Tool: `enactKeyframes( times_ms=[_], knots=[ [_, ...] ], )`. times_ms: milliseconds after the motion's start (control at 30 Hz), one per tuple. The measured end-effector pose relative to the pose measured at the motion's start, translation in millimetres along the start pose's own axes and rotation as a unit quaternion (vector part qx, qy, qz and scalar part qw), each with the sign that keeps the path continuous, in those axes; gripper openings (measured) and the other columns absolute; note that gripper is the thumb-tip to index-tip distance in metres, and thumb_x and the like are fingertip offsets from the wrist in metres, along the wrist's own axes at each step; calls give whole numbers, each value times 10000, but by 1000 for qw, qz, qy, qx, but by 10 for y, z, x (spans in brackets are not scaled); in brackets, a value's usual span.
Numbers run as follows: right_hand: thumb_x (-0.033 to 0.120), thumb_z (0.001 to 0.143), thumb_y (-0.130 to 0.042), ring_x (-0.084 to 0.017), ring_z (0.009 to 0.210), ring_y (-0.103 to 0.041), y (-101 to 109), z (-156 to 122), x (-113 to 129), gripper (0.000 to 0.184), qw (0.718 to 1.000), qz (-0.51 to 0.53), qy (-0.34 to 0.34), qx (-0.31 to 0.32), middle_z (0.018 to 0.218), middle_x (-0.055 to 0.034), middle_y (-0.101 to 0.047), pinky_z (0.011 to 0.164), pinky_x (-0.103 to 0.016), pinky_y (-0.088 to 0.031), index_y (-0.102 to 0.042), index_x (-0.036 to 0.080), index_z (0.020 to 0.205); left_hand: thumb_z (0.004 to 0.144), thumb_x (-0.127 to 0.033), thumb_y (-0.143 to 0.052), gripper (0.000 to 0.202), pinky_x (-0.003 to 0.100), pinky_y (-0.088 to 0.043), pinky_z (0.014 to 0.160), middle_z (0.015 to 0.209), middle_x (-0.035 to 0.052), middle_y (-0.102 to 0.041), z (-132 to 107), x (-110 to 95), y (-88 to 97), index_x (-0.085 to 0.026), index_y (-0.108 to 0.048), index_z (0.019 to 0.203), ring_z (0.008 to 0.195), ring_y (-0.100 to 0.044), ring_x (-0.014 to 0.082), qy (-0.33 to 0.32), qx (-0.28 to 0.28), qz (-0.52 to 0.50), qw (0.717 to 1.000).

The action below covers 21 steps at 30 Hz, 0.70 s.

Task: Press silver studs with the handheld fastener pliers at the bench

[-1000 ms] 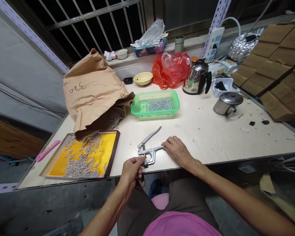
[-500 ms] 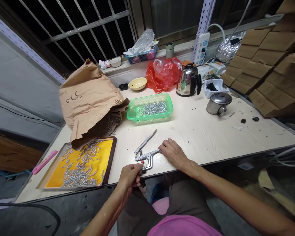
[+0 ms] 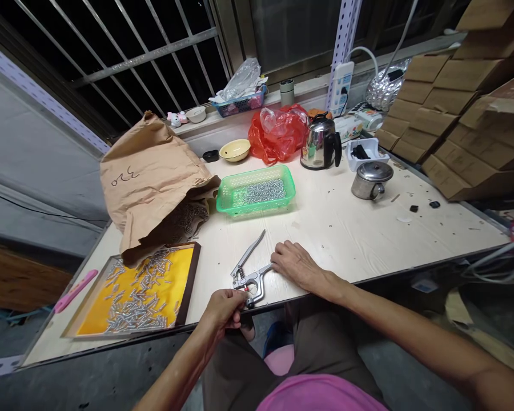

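A pair of metal snap-fastener pliers lies near the table's front edge, its two handles spread apart and a spring between them. Thumb and forefinger pinched together, my left hand is at the jaws; whatever is between the fingertips is too small to name. My right hand rests on the table with bent fingers over the end of the lower handle, and the thumb is mostly hidden. To the left, many small metal pins lie in a shallow tray with a yellow bottom.
Behind the pliers stands a green basket holding small metal pieces. An open brown paper bag leans over the tray, beside a pink-handled tool. Farther back are a red plastic bag, a kettle, a lidded metal cup and stacked cartons.
The camera view has shifted slightly, moving the scene a little left and down. Both hands keep nearly the same places at the pliers, whose handles remain apart.
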State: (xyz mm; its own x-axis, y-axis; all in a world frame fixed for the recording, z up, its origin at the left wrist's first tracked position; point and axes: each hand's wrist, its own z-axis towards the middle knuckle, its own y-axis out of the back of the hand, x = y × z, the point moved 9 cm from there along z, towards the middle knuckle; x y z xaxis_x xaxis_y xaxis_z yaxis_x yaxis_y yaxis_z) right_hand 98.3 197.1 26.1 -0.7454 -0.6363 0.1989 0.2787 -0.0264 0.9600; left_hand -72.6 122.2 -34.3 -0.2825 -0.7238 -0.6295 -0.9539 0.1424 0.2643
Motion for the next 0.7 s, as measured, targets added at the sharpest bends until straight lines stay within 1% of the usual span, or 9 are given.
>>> enactKeyframes(
  times_ms=[100,167,233,300,367,433,500,600,700],
  knots=[
    [252,944,-621,-228,886,-416,55,170,72,81,999,9,43,18,940,-39,-513,691,-314,-316,-609,197,885,473,-654,-700,556,144,-283,322,355,-31,-430,-7,-22,-4,-166,-453,574,293,-333,60,-6,-6,10,1000],
    [247,963,-591,-229,901,-416,87,308,147,35,997,6,79,8,973,-33,-521,698,-319,-320,-606,216,954,464,-674,-686,569,146,-281,320,351,-27,-425,-18,-36,-1,-167,-448,566,291,-331,61,-9,-14,18,1000],
    [214,972,-570,-231,931,-412,89,447,211,76,994,-6,104,-12,1039,-35,-518,703,-324,-323,-585,229,1045,462,-680,-681,571,146,-265,314,352,-22,-424,-28,-49,-1,-167,-452,564,293,-328,63,-13,-22,23,999],
    [171,959,-579,-237,951,-408,35,567,260,153,992,-25,125,-21,1051,-37,-521,707,-330,-324,-566,235,1097,477,-664,-681,553,149,-255,315,360,-20,-426,-36,-58,-4,-165,-460,566,299,-328,64,-20,-28,24,999],
    [141,942,-593,-241,951,-411,-52,645,285,127,988,-45,143,-19,988,-40,-536,728,-341,-324,-584,216,1044,506,-628,-678,514,150,-253,319,363,-23,-420,-41,-60,-7,-164,-465,567,303,-325,65,-23,-38,24,999],
    [128,931,-601,-242,935,-418,-118,680,247,53,988,-62,139,-19,916,-48,-541,753,-350,-323,-602,181,926,546,-571,-674,456,148,-255,325,362,-35,-405,-45,-68,-6,-163,-473,573,305,-326,68,-26,-54,25,998],
    [124,927,-600,-240,919,-424,-142,667,172,75,989,-75,121,-26,889,-57,-537,763,-349,-324,-598,159,860,585,-509,-673,399,145,-240,322,359,-49,-382,-47,-86,-13,-162,-476,573,301,-327,72,-26,-71,33,997],
    [171,941,-602,-232,898,-426,-126,598,77,53,991,-77,104,-39,889,-56,-534,766,-342,-324,-600,153,890,618,-443,-681,356,140,-188,311,358,-69,-338,-42,-117,-23,-163,-468,563,287,-314,71,-23,-88,51,995],
    [236,939,-628,-231,900,-419,-95,546,23,96,992,-69,88,-52,901,-53,-532,766,-338,-318,-604,153,899,619,-436,-681,353,137,-161,310,378,-73,-340,-18,-136,-30,-162,-464,567,285,-298,60,-32,-81,56,995]
  ],
)
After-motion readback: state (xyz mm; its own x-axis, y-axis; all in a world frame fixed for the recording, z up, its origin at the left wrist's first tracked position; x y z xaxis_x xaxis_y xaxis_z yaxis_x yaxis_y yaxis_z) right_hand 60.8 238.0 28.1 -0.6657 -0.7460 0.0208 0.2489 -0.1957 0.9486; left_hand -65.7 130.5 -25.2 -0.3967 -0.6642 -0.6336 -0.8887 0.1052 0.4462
